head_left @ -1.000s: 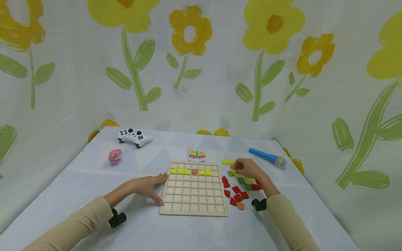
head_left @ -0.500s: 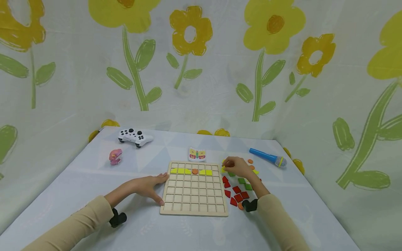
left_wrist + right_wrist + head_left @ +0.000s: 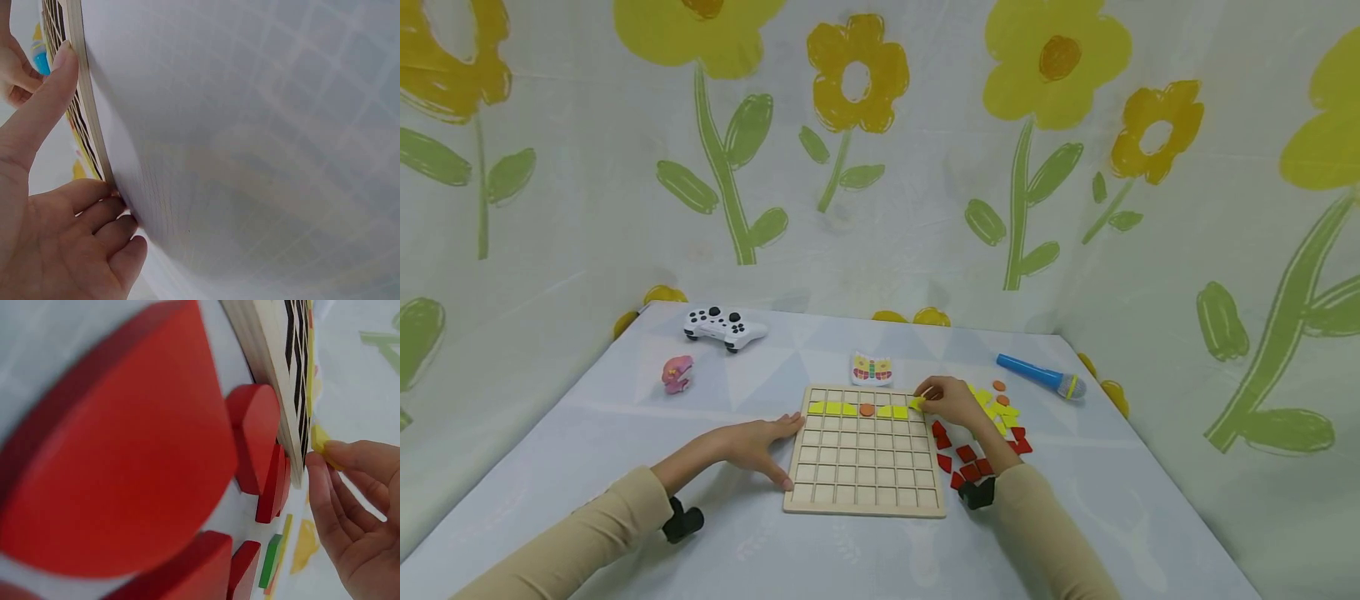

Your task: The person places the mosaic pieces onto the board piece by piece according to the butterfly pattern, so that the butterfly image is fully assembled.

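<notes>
A square wooden grid board lies mid-table. One upper row carries several yellow pieces and an orange disc. My left hand rests at the board's left edge, thumb and fingers spread along it; the left wrist view shows the thumb on the rim. My right hand pinches a small yellow piece between thumb and fingertips. It holds the piece over the right end of that same row, at the board's upper right corner.
Red pieces and other yellow pieces lie scattered right of the board. Behind it sits a butterfly pattern card. A white game controller, a pink figurine and a blue toy microphone are farther out.
My right hand has moved left from the loose pieces to the board's upper right corner, bringing a yellow piece along. The left hand has stayed at the board's edge.
</notes>
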Motion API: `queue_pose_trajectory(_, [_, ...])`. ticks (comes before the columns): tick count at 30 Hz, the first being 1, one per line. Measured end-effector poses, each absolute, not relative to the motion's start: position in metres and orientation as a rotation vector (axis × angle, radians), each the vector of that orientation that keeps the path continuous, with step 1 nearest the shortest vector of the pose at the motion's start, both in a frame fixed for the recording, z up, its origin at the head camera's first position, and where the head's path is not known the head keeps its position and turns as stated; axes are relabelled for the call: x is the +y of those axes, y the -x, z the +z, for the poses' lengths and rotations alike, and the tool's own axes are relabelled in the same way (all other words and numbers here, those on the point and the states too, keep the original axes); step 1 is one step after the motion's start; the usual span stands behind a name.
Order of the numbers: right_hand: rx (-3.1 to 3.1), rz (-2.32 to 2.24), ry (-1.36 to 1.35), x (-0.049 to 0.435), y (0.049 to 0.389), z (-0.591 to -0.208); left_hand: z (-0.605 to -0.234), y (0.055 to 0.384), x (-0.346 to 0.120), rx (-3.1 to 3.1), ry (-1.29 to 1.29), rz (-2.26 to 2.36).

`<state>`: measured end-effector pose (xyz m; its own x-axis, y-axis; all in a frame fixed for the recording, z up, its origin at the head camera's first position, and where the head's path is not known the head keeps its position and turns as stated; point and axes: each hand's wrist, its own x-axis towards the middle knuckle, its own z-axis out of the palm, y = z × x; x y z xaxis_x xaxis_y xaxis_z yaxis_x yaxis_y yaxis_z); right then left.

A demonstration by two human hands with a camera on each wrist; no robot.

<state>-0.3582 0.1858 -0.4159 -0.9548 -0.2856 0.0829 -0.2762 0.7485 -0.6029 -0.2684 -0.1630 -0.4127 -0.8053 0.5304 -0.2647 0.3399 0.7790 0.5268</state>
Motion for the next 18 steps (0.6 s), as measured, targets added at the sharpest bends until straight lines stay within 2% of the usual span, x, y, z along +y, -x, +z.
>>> queue_pose_trajectory(6, [2.915, -0.960, 0.426, 0.1850, 0.3572, -0.4153, -0.4131, 0.2694, -0.1634, 2.570, -0.657, 0.638])
queue_pose_trajectory(18, [2.891, -0.863, 0.524, 0.1877, 0.3519, -0.4112, -0.4109, 0.2683, -0.1626, 2.564, -0.650, 0.636])
